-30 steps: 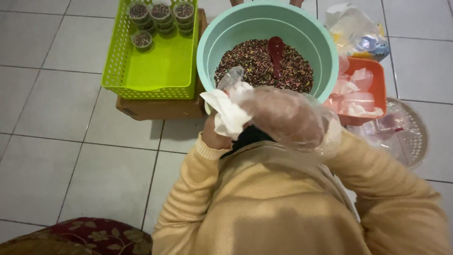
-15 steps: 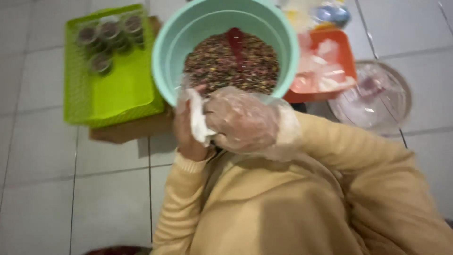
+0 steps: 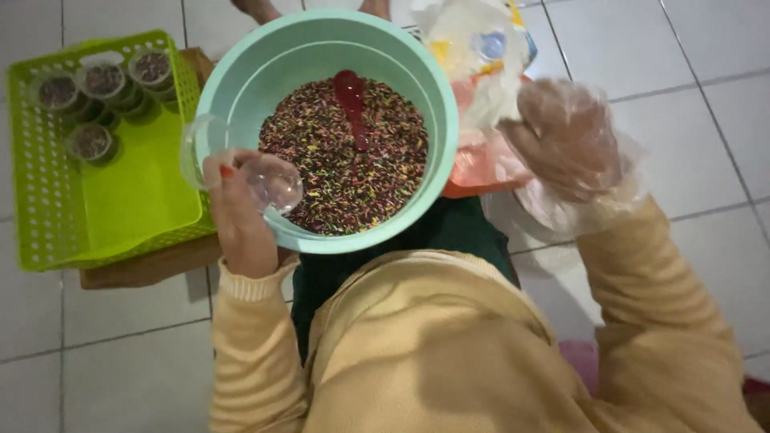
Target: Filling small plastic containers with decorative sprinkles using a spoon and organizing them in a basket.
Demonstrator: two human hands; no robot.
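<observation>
Sprinkles (image 3: 345,160), dark and many-coloured, fill the bottom of a big mint-green bowl (image 3: 241,72) that sits in the middle of the view, with a red spoon (image 3: 351,100) lying on top of them, its round end toward the far rim. The left hand (image 3: 241,212) is bare and closed around a small clear plastic cup (image 3: 273,180), holding it at the near left rim of the bowl, just over the edge of the sprinkles; a second clear piece, perhaps a lid (image 3: 196,148), shows beside it outside the rim, though how it is held I cannot tell. The right hand (image 3: 565,140) wears a loose clear plastic glove and hangs over the right side, fingers loosely curled and half open, holding nothing that can be made out. Beneath it lie an orange tray (image 3: 473,172) and a crumpled plastic bag (image 3: 473,48), both just beside the bowl. Left of the bowl stands a lime-green basket (image 3: 104,224) on a low wooden bench (image 3: 152,265), and in its far corner are several small filled cups (image 3: 100,84) packed close together. Pale floor tiles (image 3: 120,369) surround everything, and yellow sleeves (image 3: 257,353) cover both arms.
</observation>
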